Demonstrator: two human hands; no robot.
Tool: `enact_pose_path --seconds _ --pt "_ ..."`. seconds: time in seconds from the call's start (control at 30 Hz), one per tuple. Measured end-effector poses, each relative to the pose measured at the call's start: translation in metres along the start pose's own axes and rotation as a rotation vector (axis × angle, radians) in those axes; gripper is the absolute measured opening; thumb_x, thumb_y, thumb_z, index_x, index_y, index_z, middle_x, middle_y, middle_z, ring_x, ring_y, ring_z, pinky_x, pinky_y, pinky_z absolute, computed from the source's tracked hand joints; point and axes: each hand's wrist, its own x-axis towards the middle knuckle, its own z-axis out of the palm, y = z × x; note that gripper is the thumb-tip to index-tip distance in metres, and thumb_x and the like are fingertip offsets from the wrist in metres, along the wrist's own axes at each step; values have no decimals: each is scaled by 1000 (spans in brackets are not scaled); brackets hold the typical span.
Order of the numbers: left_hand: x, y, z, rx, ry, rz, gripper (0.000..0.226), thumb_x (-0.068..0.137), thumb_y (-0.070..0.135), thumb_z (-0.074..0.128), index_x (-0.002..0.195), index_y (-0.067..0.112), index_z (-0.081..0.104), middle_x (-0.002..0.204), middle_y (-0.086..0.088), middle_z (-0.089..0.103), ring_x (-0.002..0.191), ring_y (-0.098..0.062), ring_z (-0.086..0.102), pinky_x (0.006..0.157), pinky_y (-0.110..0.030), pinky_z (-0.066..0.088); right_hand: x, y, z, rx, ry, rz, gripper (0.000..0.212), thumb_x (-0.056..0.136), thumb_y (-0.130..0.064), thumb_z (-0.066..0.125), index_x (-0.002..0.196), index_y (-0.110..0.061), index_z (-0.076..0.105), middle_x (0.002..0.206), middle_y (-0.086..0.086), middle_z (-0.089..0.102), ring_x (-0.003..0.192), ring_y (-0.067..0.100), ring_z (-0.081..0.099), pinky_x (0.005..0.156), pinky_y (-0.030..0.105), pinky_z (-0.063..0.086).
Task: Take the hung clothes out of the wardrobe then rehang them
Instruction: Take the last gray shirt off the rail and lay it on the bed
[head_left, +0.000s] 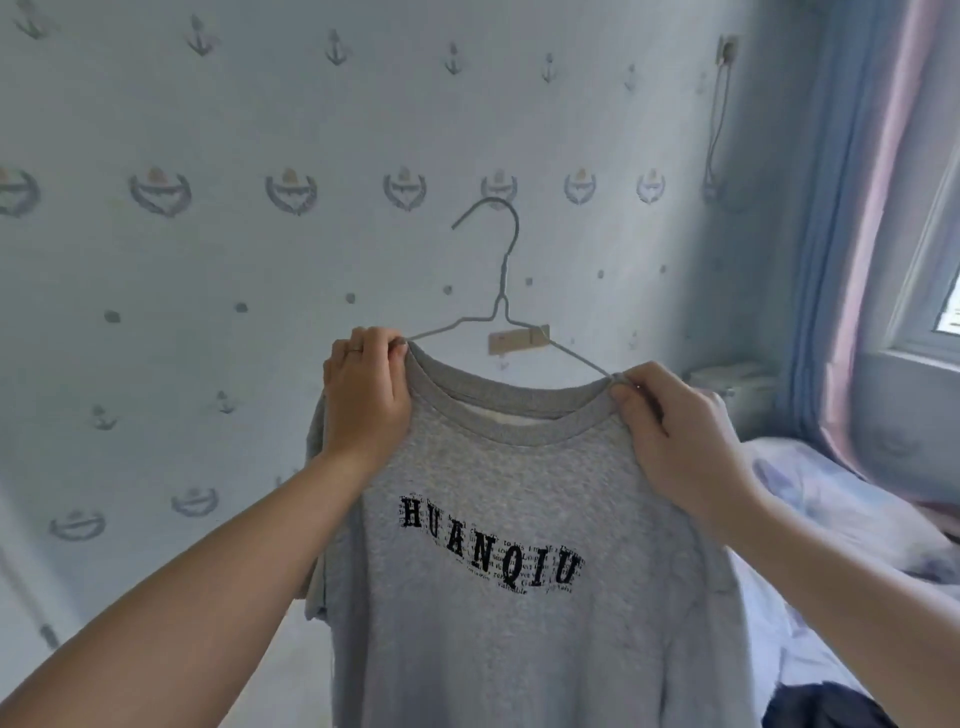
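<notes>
We pinch the grey printed cotton T-shirt (519, 545) at both shoulders, left hand (366, 400) and right hand (680, 441), over the thin wire hanger (501, 291); uneven tugging could slip a shoulder off.

The bed (841, 478) runs along my right side, from the near right corner back to the far right. Its cover is pale with a faded purple-blue flower print and lies loosely rumpled. A heap of dark cloth (826, 712) rests on the cover at the near right edge of my view. At the far end sits a pale rounded thing (727, 379). I cannot tell whether it is a pillow or folded bedding.
</notes>
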Motion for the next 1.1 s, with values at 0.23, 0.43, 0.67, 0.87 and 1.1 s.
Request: enact_pose_path --seconds 0.23,0.43,0.67,0.87,1.1 --pt "-43 -48 143 -156 -315 -13 22 101 24 39 102 10 56 96 -8 58 89 -32 51 80 -44 42 -37 94 76 -86 -66 279 10 97 -24 55 89 -24 61 66 -6 63 73 1 56 60 15 40" --pt "-60 -74 228 -227 -489 -4 27 100 26 40 99 7 60 94 -12 62 88 -36 53 79 -47 45 -53 146 123 -155 -106 410 13 97 -21 55 85 -17 59 59 -10 54 67 2 55 55 15 35" --pt "-56 -71 327 -276 -581 54 21 102 21 47 98 7 62 91 -12 62 85 -37 55 76 -44 44 -49 215 140 -193 -139 612 16 98 -33 53 85 -24 58 65 -10 57 59 5 51 55 29 42" --pt "-54 -34 427 -326 -663 100 26 101 28 45 101 9 62 94 -11 62 85 -35 54 78 -45 43 -41 289 130 -263 -137 759 15 97 -36 53 90 -25 60 67 -11 59 59 5 53 57 30 43" --pt "-45 23 536 -354 -736 169 24 100 26 45 100 11 63 96 -9 65 85 -34 54 75 -39 36 -21 394 104 -306 -133 871 12 97 -38 55 89 -29 59 70 -13 59 61 7 53 60 35 46"
